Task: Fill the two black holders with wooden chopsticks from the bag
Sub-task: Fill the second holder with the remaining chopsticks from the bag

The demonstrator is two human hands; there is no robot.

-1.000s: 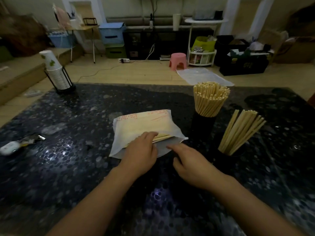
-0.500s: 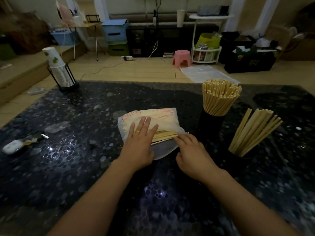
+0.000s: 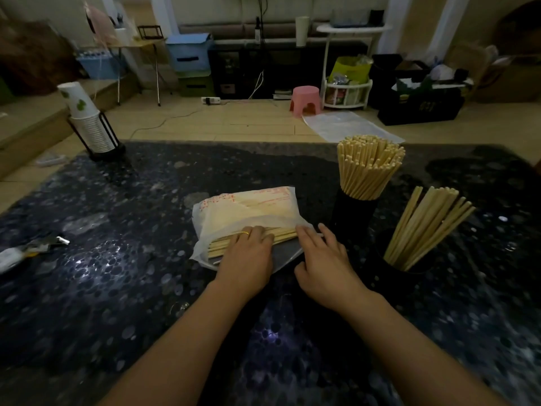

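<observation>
A: Where is the bag [image 3: 248, 209] in the frame?

B: It lies at the centre, on the dark speckled table [image 3: 117, 273], with its open mouth toward the lower edge. Both hands are at this mouth. The loose chopsticks [image 3: 216, 247] come out of it as a flat pale bundle.

A: How are the hands?

B: The left hand [image 3: 247, 259] lies palm down on the bundle, and its fingertips curl over the sticks. It wears a thin yellow ring. The right hand [image 3: 325, 263] is just right of it, with the fingers spread and nearly straight; the fingertips touch the bag's edge and hold nothing. Both forearms enter from the bottom of the frame.

A: And the holders?

B: The far holder [image 3: 352, 212], a black cylinder at centre right, is packed with upright sticks that fan out at the top. The near holder [image 3: 389, 276], lower right, has fewer sticks and they lean to the right. The bag is thin, whitish and half transparent, with red print.
</observation>
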